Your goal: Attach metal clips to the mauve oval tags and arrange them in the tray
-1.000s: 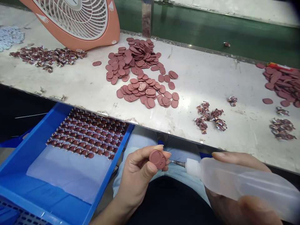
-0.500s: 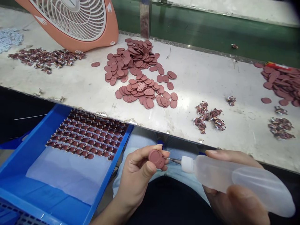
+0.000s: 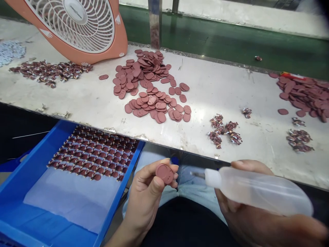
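Between the thumb and fingers of my left hand (image 3: 147, 192) is a reddish-brown oval disc (image 3: 164, 173), its face with small holes turned up toward me. My right hand (image 3: 257, 212) is wrapped around a translucent squeeze bottle (image 3: 264, 188) with a white cap and a thin metal tip (image 3: 197, 174). The bottle lies nearly level, and its tip points left at the disc with a gap between them. Both hands are over my lap, in front of the table edge. On the table beyond them lies a heap of similar discs (image 3: 146, 75).
A blue bin (image 3: 123, 178) at left holds rows of assembled brown pieces on a pale sheet. An orange fan (image 3: 77, 27) stands behind it on the table (image 3: 205, 92). Small brown figures (image 3: 226, 128) lie in clusters, with another disc pile (image 3: 303, 92) at far right.
The bottle's tip has pulled back to the right, away from the disc it was touching or nearly touching. My left hand with the disc has shifted slightly left in view.
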Demonstrator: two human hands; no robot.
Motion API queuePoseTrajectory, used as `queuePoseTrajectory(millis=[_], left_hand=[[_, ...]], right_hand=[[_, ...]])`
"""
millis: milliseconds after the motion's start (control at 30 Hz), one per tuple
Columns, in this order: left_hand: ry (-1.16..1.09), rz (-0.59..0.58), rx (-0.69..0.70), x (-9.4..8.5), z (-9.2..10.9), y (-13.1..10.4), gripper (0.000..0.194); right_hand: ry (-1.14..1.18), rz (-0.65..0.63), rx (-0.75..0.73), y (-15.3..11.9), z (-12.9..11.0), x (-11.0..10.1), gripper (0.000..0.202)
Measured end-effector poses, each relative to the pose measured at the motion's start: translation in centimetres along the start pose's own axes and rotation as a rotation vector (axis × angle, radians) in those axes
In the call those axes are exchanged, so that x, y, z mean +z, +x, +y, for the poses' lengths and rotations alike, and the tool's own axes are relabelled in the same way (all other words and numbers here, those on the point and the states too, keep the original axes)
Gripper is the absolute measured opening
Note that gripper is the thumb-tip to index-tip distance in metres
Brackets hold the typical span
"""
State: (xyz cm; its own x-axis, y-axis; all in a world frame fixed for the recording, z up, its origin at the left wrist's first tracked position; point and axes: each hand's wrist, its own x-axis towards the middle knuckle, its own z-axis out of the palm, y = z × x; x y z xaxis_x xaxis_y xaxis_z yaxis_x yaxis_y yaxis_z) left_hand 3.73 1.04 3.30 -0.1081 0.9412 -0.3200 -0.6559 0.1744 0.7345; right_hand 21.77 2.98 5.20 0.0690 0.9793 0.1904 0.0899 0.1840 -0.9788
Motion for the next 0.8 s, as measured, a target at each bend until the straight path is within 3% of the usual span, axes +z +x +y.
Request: queuePoseTrajectory(millis=[67,167,267,333,433,533,667,800], left_hand=[[0.010,0.086,0.007,-0.3,0.2,0.1,0.033],[0.026,0.240,0.009,-0.6,0.4,0.2,0.039],[0.039,0.365,0.031,-0.5,0.7,0.2,0.043],[0.042,0.401,0.056,-0.5,0.7,0.3,0.044],[0.040,0.394,0.073,-0.5,0.7,0.6,0.044],[0.037,0.372,0.086,-0.8,0.6,0.9,0.042],[0.043,0.361,0.097,-0.9,0.6,1.2,0.043],[0.039,0.346,0.109,-0.7,0.4,1.3,0.044]], right_hand=[[0.251,0.037,0.082,1.1,-0.3,1.0,0.068],[0.370,-0.065,0.195,2.7,0.3,2.0,0.052],[0.120,-0.225,0.095,4.3,1.8,2.7,0.063],[-0.092,-0.290,0.016,5.6,2.7,3.2,0.058],[-0.287,-0.307,-0.034,7.6,3.5,4.0,0.037],[-0.459,-0.295,-0.076,8.7,3.4,4.4,0.038],[-0.608,-0.298,-0.137,7.9,2.3,2.4,0.061],[-0.780,-0.117,-0.132,7.1,1.9,-2.7,0.034]])
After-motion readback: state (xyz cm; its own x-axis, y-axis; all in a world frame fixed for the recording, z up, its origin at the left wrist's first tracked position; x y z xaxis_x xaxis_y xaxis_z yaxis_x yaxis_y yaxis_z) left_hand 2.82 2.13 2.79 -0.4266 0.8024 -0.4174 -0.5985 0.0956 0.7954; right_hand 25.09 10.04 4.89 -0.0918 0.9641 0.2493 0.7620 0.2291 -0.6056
